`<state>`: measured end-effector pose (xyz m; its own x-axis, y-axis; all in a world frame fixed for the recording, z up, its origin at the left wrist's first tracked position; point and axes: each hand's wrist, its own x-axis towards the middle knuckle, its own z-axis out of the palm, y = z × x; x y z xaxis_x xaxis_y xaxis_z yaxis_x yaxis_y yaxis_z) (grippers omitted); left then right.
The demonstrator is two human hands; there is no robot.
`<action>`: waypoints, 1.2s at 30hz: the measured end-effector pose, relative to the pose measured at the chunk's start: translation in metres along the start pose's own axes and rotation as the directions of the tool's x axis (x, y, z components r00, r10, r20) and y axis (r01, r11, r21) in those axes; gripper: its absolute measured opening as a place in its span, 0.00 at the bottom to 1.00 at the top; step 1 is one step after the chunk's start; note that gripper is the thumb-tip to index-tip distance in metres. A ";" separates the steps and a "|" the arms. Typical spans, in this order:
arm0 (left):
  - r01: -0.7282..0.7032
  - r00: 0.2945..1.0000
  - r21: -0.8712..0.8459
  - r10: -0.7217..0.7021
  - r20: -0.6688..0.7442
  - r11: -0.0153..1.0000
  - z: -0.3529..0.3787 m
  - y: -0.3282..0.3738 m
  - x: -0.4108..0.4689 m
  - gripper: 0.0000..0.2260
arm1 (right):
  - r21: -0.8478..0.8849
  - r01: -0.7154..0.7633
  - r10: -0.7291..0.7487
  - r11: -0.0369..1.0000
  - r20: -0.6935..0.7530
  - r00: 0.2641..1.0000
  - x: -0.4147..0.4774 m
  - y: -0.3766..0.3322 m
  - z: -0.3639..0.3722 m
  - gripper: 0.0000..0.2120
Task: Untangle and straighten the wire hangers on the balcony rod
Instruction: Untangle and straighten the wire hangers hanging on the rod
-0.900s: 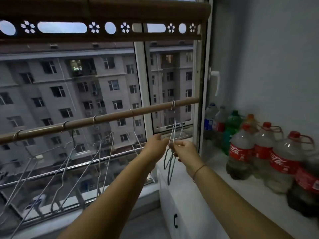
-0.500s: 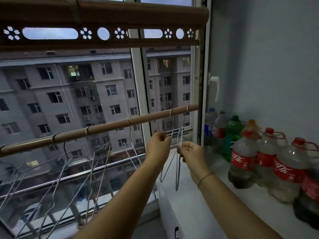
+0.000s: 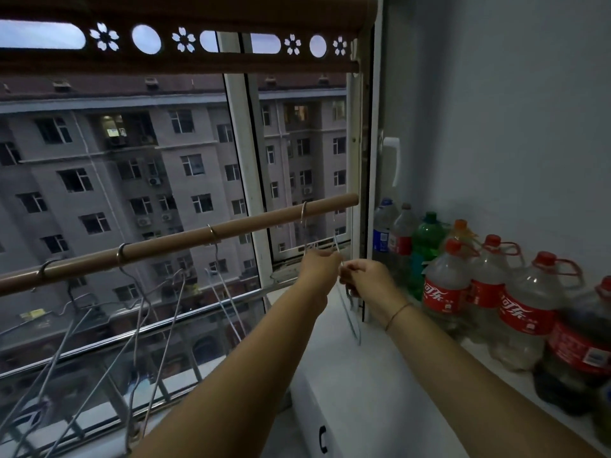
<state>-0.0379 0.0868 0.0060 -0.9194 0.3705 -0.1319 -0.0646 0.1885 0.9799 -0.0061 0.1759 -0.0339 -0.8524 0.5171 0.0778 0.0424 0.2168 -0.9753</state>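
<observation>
Both arms reach forward toward the right end of the brown balcony rod [image 3: 185, 241], which slopes up from lower left to upper right across the window; the left hand [image 3: 319, 264] and the right hand [image 3: 367, 279] meet just below it, close beside each other, knuckles nearly touching. The left hand's fingers are curled shut around the shoulder wires of the wire hanger [image 3: 305, 226] whose hook sits over the rod nearest its right end; the right hand's fingers are pinched closed on a thin hanger wire [image 3: 352, 317] that drops below the hand toward the white sill [image 3: 370, 375] (whether this wire belongs to the same hanger or to a second one cannot be told, since the wires blur together where the hands meet). A thin bracelet [image 3: 398, 314] circles the right wrist.

Further left along the rod, three more hooks sit spaced apart; the hangers [image 3: 142, 328] below them splay at crossed angles, their lower wires overlapping near the bottom left corner, in front of a metal window rail [image 3: 99, 345]. On the ledge at the right stands a row of large plastic bottles with red labels and red caps [image 3: 525, 312], touching one another, with a green bottle [image 3: 426, 236] behind them near the window frame; a brown perforated blind [image 3: 231, 61] hangs across the top.
</observation>
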 end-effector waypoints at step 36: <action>-0.268 0.956 0.173 0.240 0.167 0.948 0.076 -0.078 -0.102 0.05 | -0.365 -0.035 0.072 0.930 0.087 0.994 -0.126 0.047 -0.165 0.07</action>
<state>0.0905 0.1030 -0.0686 -0.8297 0.5518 0.0843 0.2527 0.2367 0.9381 0.1893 0.2574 -0.0555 -0.8893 0.4572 -0.0107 0.2599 0.4860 -0.8345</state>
